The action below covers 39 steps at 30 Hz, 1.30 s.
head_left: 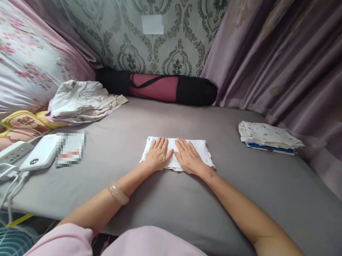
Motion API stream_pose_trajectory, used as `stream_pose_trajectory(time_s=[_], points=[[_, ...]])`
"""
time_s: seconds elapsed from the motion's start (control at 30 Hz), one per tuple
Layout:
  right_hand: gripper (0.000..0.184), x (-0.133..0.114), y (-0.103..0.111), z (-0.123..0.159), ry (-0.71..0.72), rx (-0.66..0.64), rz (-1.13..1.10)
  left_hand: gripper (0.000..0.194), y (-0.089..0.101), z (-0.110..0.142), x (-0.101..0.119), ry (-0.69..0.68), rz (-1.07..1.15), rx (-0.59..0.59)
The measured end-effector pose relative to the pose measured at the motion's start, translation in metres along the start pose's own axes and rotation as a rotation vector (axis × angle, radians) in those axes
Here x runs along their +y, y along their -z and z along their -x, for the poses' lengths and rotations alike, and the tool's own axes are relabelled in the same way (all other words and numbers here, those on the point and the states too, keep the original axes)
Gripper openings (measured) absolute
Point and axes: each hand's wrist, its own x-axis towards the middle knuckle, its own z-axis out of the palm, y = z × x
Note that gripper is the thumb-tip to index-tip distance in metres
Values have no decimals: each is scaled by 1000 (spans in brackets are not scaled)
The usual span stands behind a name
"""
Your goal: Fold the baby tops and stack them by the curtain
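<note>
A folded white cloth (202, 148) lies on the grey bed sheet (242, 191) in the middle of the view. My left hand (157, 154) rests flat on its left half, fingers stretched out and together. My right hand (189, 156) lies flat beside it on the cloth's middle, fingers also stretched forward. The two hands touch at the thumbs. Neither hand holds anything. A pale bangle (118, 193) sits on my left wrist.
A pile of unfolded light clothes (78, 101) lies at the back left. A stack of folded cloths (268, 136) sits at the right. A black and pink rolled bag (167, 88) lies against the wall. A power strip (8, 155), a white power bank (42, 156) and cables sit at the left edge.
</note>
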Motion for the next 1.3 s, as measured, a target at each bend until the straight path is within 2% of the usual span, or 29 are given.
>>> stream_pose_trajectory(time_s=[0.13,0.43,0.67,0.9,1.1,1.3], points=[[64,11,3,7,-50,-36,0,72,2,2,-7,30,-19,10],[65,44,5,21,-144,-52,78,76,3,3,-11,42,-51,-14],[64,54,7,26,-199,-61,87,79,13,8,-35,89,-4,-82],[64,55,8,29,-262,-31,61,75,13,15,-58,31,72,-78],[65,67,12,38,-320,-58,59,74,17,15,-64,16,85,-141],[64,79,15,48,-346,-54,90,71,20,16,-81,-54,91,-159]])
